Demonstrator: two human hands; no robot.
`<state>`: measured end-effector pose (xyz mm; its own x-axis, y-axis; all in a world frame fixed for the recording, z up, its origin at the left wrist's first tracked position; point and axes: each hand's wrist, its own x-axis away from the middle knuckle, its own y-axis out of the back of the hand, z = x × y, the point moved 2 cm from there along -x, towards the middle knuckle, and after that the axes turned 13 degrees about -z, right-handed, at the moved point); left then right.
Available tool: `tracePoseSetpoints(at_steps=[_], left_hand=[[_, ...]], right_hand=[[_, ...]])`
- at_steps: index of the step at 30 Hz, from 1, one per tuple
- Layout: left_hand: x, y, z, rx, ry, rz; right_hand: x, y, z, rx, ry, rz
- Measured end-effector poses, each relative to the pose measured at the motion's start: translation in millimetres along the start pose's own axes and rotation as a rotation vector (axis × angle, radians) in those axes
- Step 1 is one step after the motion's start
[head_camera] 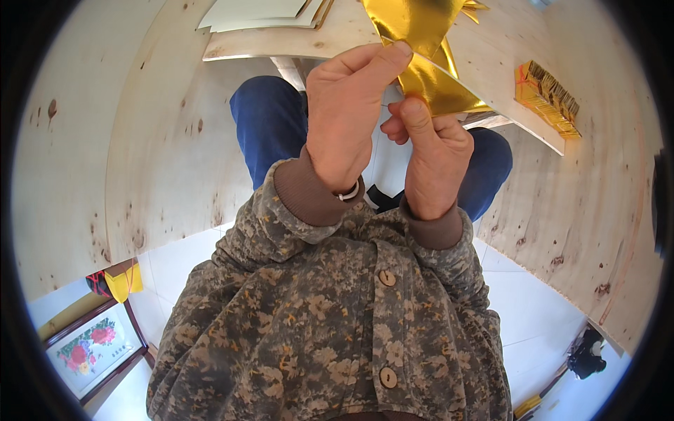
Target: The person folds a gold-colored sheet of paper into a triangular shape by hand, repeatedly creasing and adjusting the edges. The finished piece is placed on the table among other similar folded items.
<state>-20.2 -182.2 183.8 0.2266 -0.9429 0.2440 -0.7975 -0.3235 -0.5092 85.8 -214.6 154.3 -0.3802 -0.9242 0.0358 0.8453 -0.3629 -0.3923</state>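
Between my hands is a partly folded sheet of shiny gold foil paper (442, 87), raised in front of the table's edge, with a pale edge running diagonally across it. My left hand (350, 105) pinches it near that edge with thumb and finger. Lower and to the right, my right hand (434, 152) holds its bottom corner between thumb and curled fingers. A small folded gold piece (474, 9) lies on the table beyond. The fingertips under the paper are partly hidden.
Pale sheets (258, 14) lie stacked at the back left of the plywood table (163, 105). A tied bundle of folded gold paper (547, 97) sits at the right, near the inner edge. A framed flower picture (97, 350) stands at the lower left.
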Motion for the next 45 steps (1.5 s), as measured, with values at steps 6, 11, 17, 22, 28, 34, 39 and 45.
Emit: tracePoseSetpoints(at_steps=[6,11,17,22,28,34,39,45], left_hand=[[-3.4,-3.2,-0.6,-0.009,-0.129,-0.023],[-1.9,0.8,-5.1,-0.019,-0.062,0.009],[-4.5,-0.4,-2.7,0.036,-0.061,0.019],[-6.1,-0.2,-4.7,0.047,-0.134,0.007],[-6.7,0.1,-5.8,0.038,-0.116,0.009],[-10.6,8.7,-5.2,0.044,-0.14,0.082],[-11.0,11.1,-7.6,0.049,-0.171,0.141],[-12.4,13.4,-6.3,0.055,-0.188,0.152]], right_hand=[[-1.0,3.8,1.3,0.06,0.025,0.001],[0.6,3.1,-0.5,0.018,0.017,0.035],[2.9,2.9,-3.1,-0.032,-0.006,0.036],[-1.9,2.8,0.1,0.07,0.065,0.008],[-8.3,4.2,7.7,0.108,0.147,-0.042],[-3.0,6.6,5.7,0.029,0.118,0.012],[-6.4,7.1,9.2,0.073,0.153,-0.029],[-8.8,10.7,16.1,0.006,0.223,-0.047]])
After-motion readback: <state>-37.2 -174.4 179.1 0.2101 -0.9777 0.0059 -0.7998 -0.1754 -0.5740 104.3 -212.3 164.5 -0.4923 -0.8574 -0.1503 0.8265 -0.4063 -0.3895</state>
